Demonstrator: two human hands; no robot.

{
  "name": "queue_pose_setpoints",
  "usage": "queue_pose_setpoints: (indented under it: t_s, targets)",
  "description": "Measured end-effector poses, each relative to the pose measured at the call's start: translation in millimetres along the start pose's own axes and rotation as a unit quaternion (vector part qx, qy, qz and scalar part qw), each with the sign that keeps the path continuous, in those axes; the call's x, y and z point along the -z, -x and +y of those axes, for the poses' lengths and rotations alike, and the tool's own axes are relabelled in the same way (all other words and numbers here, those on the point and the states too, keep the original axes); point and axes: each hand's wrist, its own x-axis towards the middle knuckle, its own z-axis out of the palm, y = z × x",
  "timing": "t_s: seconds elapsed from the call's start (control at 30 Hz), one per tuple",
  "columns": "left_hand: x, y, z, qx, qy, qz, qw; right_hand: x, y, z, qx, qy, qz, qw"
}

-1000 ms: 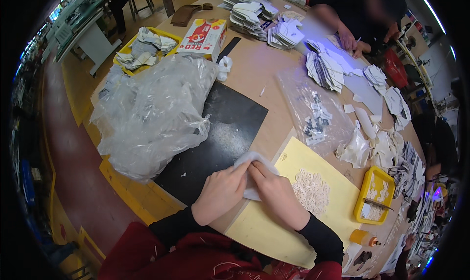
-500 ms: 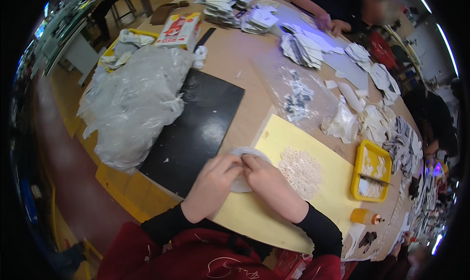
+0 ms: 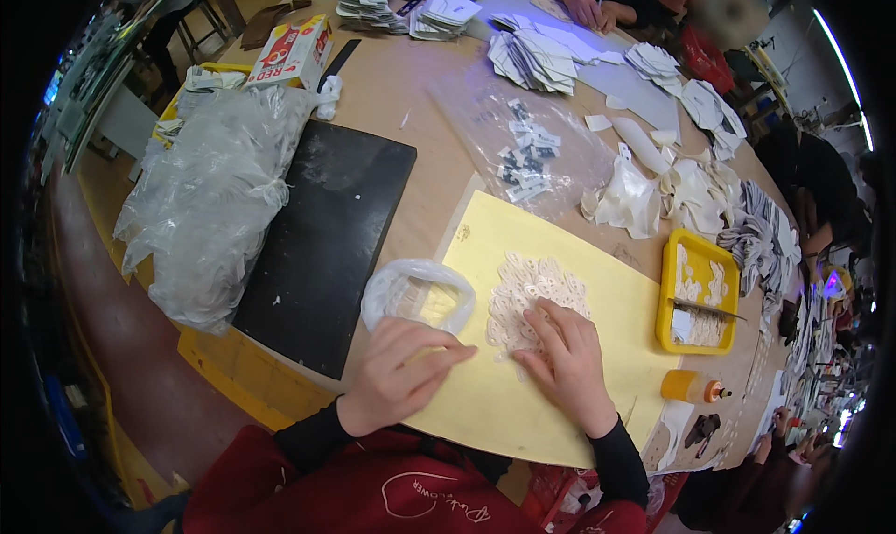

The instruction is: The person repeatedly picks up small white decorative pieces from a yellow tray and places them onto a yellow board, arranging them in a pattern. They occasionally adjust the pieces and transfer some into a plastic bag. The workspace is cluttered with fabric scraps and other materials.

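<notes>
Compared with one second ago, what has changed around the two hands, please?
The right hand has let go of the white bag and moved right, to the pile of small pale pieces. The left hand stays at the bag's near edge; its grip is unclear. The bag now shows a wide round opening. The yellow tray, orange bottle and black mat stayed in place.

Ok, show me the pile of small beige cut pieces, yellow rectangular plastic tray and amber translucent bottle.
Pile of small beige cut pieces (image 3: 530, 280): head view, on its exposed top.
Yellow rectangular plastic tray (image 3: 695, 349): head view, on its near wall.
Amber translucent bottle (image 3: 683, 386): head view, on its body.
</notes>
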Motion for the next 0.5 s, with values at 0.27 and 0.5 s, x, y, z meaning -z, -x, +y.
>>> queue_pose_setpoints:
  t_s: [0.27, 0.5]
  targets:
    - [-47, 11, 24, 0.301, 0.446, -0.089, 0.838, -16, 10, 7, -0.043, -0.080, 0.016, 0.996]
    - [-55, 8, 24, 0.490, 0.698, -0.118, 0.508, -7, 10, 17, -0.131, -0.148, 0.052, 0.979]
